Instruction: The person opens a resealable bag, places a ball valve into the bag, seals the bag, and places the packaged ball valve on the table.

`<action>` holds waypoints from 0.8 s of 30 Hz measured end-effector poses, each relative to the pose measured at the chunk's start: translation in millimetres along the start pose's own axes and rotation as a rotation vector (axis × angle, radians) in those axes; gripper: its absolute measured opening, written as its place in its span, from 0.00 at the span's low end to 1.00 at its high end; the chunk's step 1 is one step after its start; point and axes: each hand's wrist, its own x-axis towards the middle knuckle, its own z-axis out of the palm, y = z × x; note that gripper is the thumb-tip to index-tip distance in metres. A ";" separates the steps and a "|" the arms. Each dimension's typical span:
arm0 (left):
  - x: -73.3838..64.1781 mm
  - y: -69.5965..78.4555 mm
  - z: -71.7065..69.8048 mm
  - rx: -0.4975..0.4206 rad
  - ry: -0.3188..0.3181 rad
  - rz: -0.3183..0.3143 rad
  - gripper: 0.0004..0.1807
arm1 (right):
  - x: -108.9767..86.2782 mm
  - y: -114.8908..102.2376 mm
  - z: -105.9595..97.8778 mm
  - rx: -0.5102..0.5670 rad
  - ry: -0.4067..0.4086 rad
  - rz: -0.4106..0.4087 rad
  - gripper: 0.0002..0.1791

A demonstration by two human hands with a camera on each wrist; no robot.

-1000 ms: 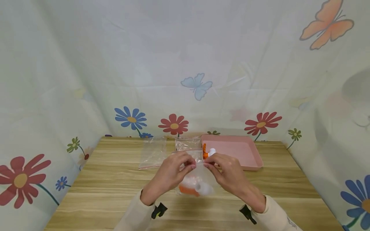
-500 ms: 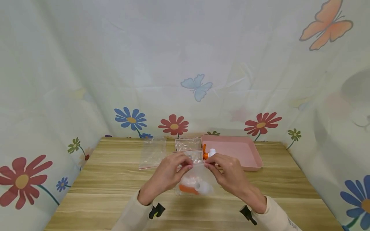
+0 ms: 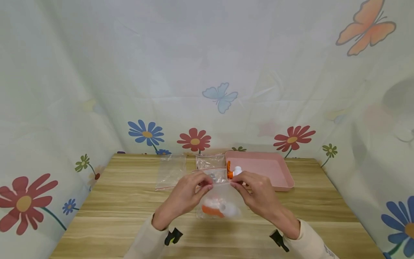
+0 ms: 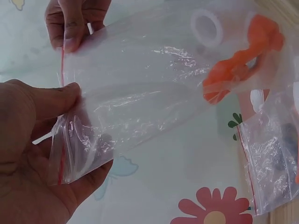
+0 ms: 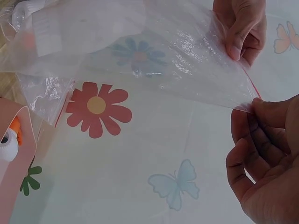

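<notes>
A clear zip bag (image 4: 140, 88) with a red line along its mouth hangs between both hands over the table. Inside, near its bottom, lie an orange plastic piece (image 4: 240, 60) and a white tubular piece (image 4: 208, 28). My left hand (image 3: 187, 193) pinches the zip edge between thumb and fingers, with the bag's corner bunched against the palm side. At the other end of that edge, my right hand (image 3: 258, 192) pinches the corner between thumb and forefinger; its other fingers are loosely bent. The edge is stretched between the two pinches.
A pink tray (image 3: 265, 172) stands at the back right, with an orange and white plastic piece (image 3: 233, 172) at its left end. Beside it lie a filled zip bag (image 3: 210, 162) and a flat clear bag (image 3: 171, 171). Flowered cloth (image 3: 223, 126) rises behind the wooden table (image 3: 129, 212).
My left hand has slid a little left along the bag's mouth, and the right has shifted slightly right, so the gap between the pinches is wider. The bag's contents moved slightly right.
</notes>
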 end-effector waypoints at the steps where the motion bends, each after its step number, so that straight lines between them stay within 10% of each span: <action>1: -0.1 -0.3 0.1 0.000 0.006 0.008 0.03 | 0.1 -0.1 0.2 0.000 0.000 0.001 0.10; 14: -4.4 -1.6 -5.3 -0.067 -0.041 -0.074 0.03 | -1.2 4.4 -2.8 -0.024 -0.002 0.021 0.09; 24: -3.9 -1.8 -3.7 -0.030 0.005 0.007 0.02 | -0.5 4.2 -4.6 -0.023 0.024 -0.003 0.10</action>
